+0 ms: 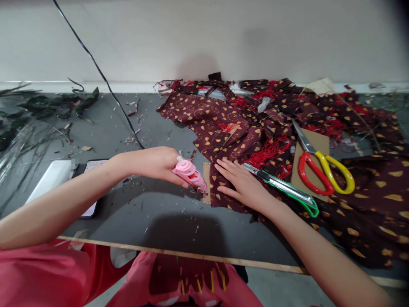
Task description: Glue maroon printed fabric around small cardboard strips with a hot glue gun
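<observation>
My left hand point(158, 164) is closed around a pink glue gun point(190, 175), whose nozzle points down at the edge of a cardboard piece point(206, 182). A piece of dark maroon fabric with gold shapes point(222, 187) covers most of that cardboard. On this fabric my right hand point(241, 183) lies flat, fingers stretched out, pressing it down. Just right of that hand lies a green utility knife point(284, 187).
Red and yellow scissors point(322, 166) rest on cardboard at the right. Heaps of the same maroon fabric point(255, 115) with red threads fill the back right. A phone point(92, 187) and a white object point(51, 177) lie at left, near dark leaves point(47, 106) and a black cable point(105, 81).
</observation>
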`<state>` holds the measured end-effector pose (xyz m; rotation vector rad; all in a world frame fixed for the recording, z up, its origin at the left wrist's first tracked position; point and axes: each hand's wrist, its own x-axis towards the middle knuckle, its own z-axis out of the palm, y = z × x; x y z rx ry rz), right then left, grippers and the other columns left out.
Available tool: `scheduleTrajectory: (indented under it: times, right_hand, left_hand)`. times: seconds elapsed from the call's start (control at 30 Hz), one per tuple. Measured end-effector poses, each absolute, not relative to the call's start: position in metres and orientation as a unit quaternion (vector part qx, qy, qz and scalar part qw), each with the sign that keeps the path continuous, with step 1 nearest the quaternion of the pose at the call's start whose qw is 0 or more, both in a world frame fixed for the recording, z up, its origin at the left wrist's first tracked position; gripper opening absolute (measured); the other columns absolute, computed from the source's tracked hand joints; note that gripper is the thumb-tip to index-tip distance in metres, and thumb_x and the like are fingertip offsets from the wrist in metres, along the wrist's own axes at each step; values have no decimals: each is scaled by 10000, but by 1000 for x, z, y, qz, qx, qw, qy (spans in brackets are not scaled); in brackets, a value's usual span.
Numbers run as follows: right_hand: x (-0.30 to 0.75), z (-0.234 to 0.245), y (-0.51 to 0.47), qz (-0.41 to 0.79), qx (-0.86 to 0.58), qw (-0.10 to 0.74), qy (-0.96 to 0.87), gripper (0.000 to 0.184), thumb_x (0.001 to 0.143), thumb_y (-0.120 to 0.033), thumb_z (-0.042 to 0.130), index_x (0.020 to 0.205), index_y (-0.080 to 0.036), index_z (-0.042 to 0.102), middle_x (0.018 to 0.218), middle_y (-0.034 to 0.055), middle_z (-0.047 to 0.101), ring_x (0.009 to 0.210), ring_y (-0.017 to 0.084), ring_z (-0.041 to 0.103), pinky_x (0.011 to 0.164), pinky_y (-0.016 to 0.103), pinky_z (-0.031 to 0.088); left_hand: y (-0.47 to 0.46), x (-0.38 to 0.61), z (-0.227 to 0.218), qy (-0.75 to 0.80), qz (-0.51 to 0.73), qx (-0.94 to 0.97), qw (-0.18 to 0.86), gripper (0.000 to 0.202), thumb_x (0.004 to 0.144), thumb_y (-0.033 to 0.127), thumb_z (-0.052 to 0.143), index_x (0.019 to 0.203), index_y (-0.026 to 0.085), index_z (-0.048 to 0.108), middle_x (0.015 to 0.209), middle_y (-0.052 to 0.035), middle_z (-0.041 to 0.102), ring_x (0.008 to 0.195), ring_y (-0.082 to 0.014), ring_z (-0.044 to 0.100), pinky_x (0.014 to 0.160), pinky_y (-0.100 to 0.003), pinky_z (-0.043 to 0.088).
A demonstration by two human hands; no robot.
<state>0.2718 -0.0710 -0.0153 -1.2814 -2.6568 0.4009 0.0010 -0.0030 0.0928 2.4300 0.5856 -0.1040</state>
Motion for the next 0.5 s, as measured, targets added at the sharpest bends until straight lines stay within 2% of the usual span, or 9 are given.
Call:
scheduleTrajectory:
  times: [0.1,0.23,0.5]
  right_hand:
    - [272,-15,-71,139,-428,86,-889,598,934,-416,471,1462,-175,327,1513,117,351,1419,255,260,1137,523,273]
    - [271,-13,-71,143,-428,86,-888,608,928,-417,481,1467,-187,319,1512,120,353,1418,262,258,1131,531,278]
    - [271,-13,-71,144,-427,89,-888,635,923,-407,493,1488,-215,273,1511,114,356,1417,262,261,1127,536,283]
  left_hand:
    - [-4,8,92,200,-95,917,332,311,882,460,540,847,175,660,699,-9,661,580,-105,533,561,-208,320]
    - [-5,15,89,201,-114,925,301,299,864,463,571,847,176,656,714,-18,674,597,-112,562,555,-206,310]
    - [-5,16,83,187,-93,930,301,258,853,440,590,809,192,645,692,-6,658,587,-113,545,546,-213,292]
